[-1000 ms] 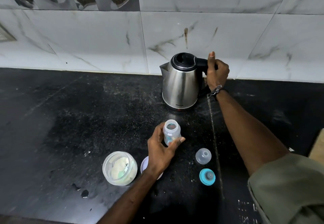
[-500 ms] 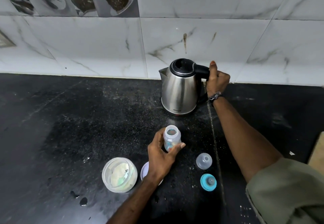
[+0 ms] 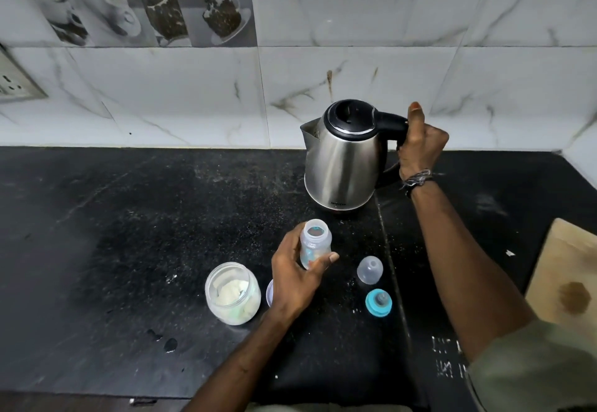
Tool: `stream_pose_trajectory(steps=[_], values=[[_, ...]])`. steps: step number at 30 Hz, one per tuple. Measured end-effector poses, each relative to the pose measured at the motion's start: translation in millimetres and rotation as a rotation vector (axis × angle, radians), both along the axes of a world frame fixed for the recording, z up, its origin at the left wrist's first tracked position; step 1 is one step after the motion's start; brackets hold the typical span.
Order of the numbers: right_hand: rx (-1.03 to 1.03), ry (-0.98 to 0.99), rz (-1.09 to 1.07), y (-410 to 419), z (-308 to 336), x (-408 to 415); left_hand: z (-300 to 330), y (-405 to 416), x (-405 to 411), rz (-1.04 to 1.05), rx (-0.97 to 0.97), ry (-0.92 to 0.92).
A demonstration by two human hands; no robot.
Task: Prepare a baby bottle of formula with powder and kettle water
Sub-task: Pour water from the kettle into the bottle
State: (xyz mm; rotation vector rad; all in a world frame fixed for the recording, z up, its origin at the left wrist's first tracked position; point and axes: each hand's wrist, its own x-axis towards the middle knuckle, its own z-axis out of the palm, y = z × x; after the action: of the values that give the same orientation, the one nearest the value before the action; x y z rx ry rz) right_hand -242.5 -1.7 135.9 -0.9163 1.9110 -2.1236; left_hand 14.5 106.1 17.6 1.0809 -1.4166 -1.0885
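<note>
No text is legible: the small mark low on the kettle (image 3: 339, 205) and the print on the bottle (image 3: 315, 245) are blurred.

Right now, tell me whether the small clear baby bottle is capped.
Uncapped: the clear baby bottle shows an open mouth; its teal teat ring lies apart.
</note>
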Motion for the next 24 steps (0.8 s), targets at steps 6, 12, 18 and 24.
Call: stream_pose_trajectory(steps=[6, 12, 18, 24], values=[[-0.071, 0.142, 0.033, 40.0, 41.0, 4.2, 9.8, 20.5, 5.4, -0.048, -0.045, -0.012], [-0.093, 0.175, 0.132, 66.0, 58.4, 4.3, 15.0, 29.3, 5.6, -0.047, -0.058, -0.016], [-0.118, 0.214, 0.156, 121.6, 72.7, 16.4, 16.1, 55.7, 22.3, -0.107, -0.052, 0.002], [-0.094, 0.283, 0.195, 132.4, 82.0, 23.7, 19.0, 52.0, 23.7, -0.104, -0.047, 0.006]])
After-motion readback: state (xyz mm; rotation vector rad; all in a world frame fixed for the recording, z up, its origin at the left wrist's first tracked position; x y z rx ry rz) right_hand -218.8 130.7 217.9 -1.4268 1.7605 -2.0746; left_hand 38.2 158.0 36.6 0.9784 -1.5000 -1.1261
